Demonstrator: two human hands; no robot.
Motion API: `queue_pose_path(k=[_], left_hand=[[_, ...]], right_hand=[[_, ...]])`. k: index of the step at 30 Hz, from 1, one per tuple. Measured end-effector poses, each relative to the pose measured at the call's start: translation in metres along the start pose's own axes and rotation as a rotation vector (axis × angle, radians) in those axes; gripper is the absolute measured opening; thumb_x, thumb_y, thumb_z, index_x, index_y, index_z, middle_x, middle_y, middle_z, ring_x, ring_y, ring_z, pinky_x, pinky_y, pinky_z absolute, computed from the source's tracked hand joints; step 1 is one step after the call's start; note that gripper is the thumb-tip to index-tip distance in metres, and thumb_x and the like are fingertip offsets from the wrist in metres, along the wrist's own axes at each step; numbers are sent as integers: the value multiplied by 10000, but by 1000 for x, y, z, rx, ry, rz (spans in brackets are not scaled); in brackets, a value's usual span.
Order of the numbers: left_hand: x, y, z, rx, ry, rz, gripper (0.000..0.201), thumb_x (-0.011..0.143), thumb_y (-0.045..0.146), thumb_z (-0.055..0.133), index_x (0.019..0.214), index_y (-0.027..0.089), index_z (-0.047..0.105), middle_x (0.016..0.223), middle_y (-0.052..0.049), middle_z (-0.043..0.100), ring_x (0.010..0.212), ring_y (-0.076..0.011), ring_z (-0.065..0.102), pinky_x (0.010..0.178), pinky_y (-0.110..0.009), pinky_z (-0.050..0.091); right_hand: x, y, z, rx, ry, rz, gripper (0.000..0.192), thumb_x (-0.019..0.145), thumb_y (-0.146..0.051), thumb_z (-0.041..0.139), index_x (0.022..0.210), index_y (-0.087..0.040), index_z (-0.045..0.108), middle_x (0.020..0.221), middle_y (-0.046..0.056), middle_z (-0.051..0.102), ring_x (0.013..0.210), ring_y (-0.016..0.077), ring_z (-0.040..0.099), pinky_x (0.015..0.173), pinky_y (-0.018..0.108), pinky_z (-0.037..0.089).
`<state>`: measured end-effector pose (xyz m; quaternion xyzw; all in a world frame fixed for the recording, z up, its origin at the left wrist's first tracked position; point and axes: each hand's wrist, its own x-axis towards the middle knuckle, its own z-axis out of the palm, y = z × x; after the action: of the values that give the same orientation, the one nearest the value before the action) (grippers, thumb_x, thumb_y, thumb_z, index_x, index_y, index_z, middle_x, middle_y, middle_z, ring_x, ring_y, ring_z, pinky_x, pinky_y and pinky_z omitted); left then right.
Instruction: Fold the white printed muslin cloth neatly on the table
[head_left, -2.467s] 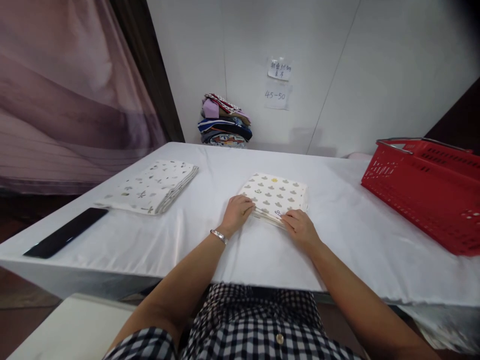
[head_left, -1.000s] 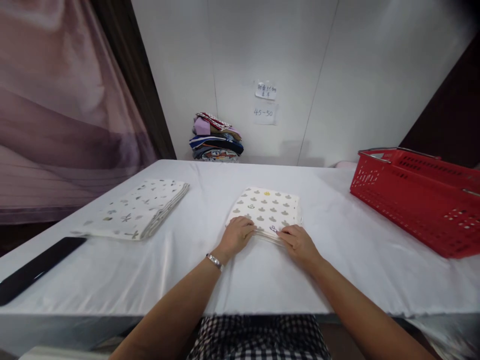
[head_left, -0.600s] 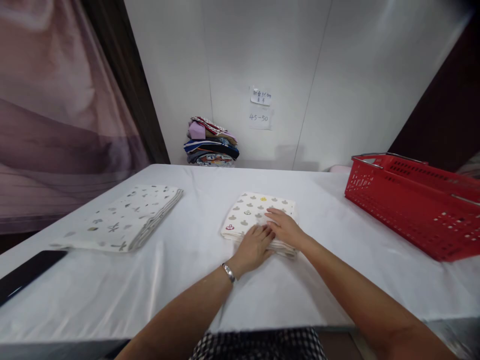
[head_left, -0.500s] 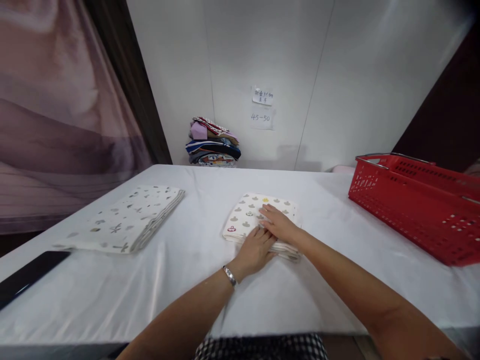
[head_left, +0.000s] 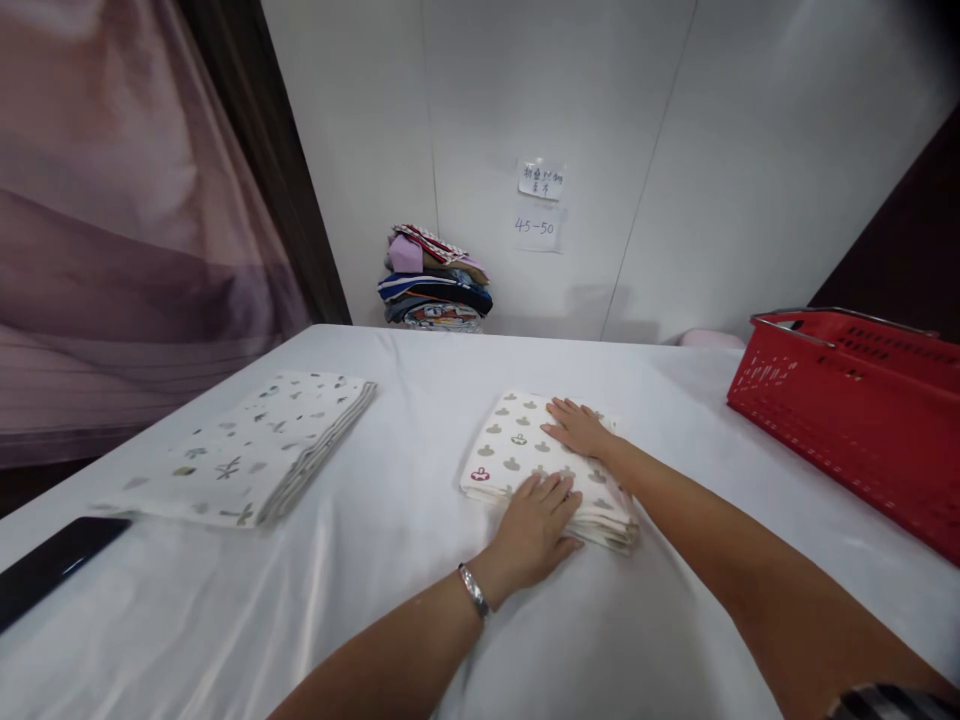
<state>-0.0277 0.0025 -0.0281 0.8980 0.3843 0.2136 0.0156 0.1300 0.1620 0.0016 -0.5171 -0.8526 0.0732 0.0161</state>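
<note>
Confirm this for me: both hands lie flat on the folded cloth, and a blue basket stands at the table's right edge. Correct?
Not quite. The head view shows the basket is red, not blue. The rest holds: the left hand and right hand lie flat on the folded cloth, and the basket stands at the table's right edge.

Red basket; clothes pile; black phone.

Folded cloud-print cloth lies flat on table.
</note>
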Motion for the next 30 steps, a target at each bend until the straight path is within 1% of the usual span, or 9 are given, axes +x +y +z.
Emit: queue_pose_path(k=[4, 7, 12, 16, 18, 21, 23, 26, 30], left_hand=[[0, 1, -2, -25, 1, -1, 564, 848, 469, 513, 1339, 218, 391, 1419, -83, 407, 1318, -231, 343, 1108, -437, 212], [0, 0, -2, -35, 6, 1, 579, 841, 464, 525, 1345, 218, 382, 1422, -81, 403, 1327, -231, 327, 1113, -438, 203], [1, -1, 1, -41, 10, 1, 579, 851, 455, 512, 1358, 220, 363, 1411, -81, 418, 1334, -227, 316, 1117, -446, 194], [0, -2, -1, -44, -10, -2, 574, 841, 439, 532, 1347, 217, 376, 1428, -81, 393, 1339, -231, 306, 1115, -446, 202], [0, -2, -2, -46, -14, -2, 587, 833, 432, 547, 1349, 214, 372, 1441, -83, 372, 1344, -235, 295, 1117, -447, 202], [-1, -2, -2, -50, -14, 1, 601, 831, 428, 551, 1358, 211, 360, 1456, -89, 345, 1352, -241, 280, 1116, -454, 202], [-1, -1, -2, -56, -17, 2, 597, 837, 427, 543, 1360, 211, 356, 1462, -90, 334, 1356, -240, 273, 1116, -457, 201], [0, -1, 0, -66, -14, -4, 593, 841, 436, 533, 1362, 212, 358, 1456, -88, 346, 1357, -241, 272, 1117, -457, 200], [0, 0, 2, -55, -9, -9, 611, 835, 444, 540, 1365, 204, 354, 1458, -88, 341, 1358, -243, 270, 1119, -453, 196]], right_hand=[[18, -22, -8, 15, 49, -65, 688, 889, -604, 237, 1439, -191, 247, 1526, 91, 152, 1402, 275, 76, 1097, 506, 83], [34, -32, 1, 32, 26, -162, 682, 892, -608, 206, 1449, -214, 221, 1531, 66, 133, 1404, 252, 75, 1103, 483, 77], [46, -34, 15, 41, 24, -188, 676, 895, -601, 199, 1449, -216, 224, 1532, 59, 127, 1403, 247, 87, 1098, 487, 106], [41, -34, 4, 76, -21, -184, 693, 886, -623, 189, 1444, -217, 244, 1530, 68, 131, 1403, 252, 91, 1101, 494, 107], [33, -26, -4, 77, -30, -170, 692, 881, -634, 188, 1443, -235, 248, 1531, 60, 126, 1404, 254, 83, 1104, 490, 103], [14, 1, -9, 21, 9, -119, 677, 884, -624, 213, 1444, -245, 246, 1528, 58, 149, 1403, 263, 86, 1104, 502, 92], [2, 25, -7, -28, 20, -35, 675, 878, -620, 252, 1434, -236, 276, 1513, 76, 208, 1390, 284, 149, 1095, 509, 127], [-8, 53, 1, -10, 19, 27, 672, 877, -624, 249, 1439, -256, 259, 1482, 66, 300, 1345, 261, 289, 1076, 429, 237], [-6, 59, 5, 21, 29, -2, 675, 872, -634, 248, 1438, -265, 261, 1468, 29, 334, 1313, 255, 346, 1064, 392, 270]])
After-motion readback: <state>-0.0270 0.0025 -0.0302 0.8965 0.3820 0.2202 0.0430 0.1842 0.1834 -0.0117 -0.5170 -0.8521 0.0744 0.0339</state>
